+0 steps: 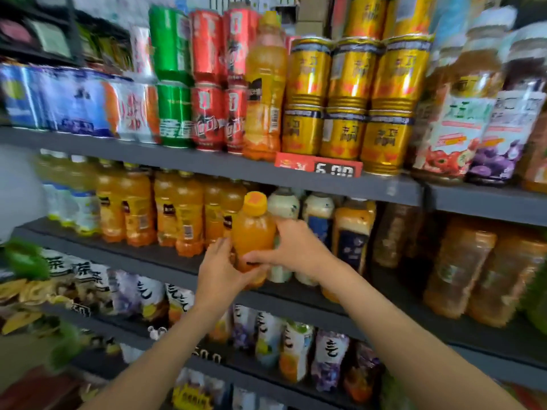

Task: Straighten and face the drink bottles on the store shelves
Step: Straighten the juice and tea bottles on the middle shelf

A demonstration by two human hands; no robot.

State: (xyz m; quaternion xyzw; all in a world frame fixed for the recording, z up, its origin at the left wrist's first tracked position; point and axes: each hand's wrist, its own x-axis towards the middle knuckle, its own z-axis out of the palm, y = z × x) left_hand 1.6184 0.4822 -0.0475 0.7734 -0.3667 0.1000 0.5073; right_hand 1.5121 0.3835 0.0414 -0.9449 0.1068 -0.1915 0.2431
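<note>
You hold one orange drink bottle (253, 232) with both hands at the front edge of the middle shelf (296, 294). Your left hand (220, 270) wraps the bottle's lower left side, fingers curled around it. Your right hand (291, 248) grips from the right, thumb lying across the front of the bottle near its base. The bottle stands nearly upright, yellow cap on top, tipped slightly left.

Left of the held bottle: a row of matching orange bottles (165, 208) on the same dark grey shelf. Right of it: white-capped pale bottles (318, 214), then brown tea bottles (461, 261).

Above the held bottle: the upper shelf carries gold cans (352, 93) stacked in tiers, red cans (207, 113), green cans (173, 113), and a single tall orange bottle (265, 84). A red price tag (318, 168) sits on that shelf's edge.

Below the held bottle: pouch drinks (296, 350) with white labels. Motion blur softens all label text.
</note>
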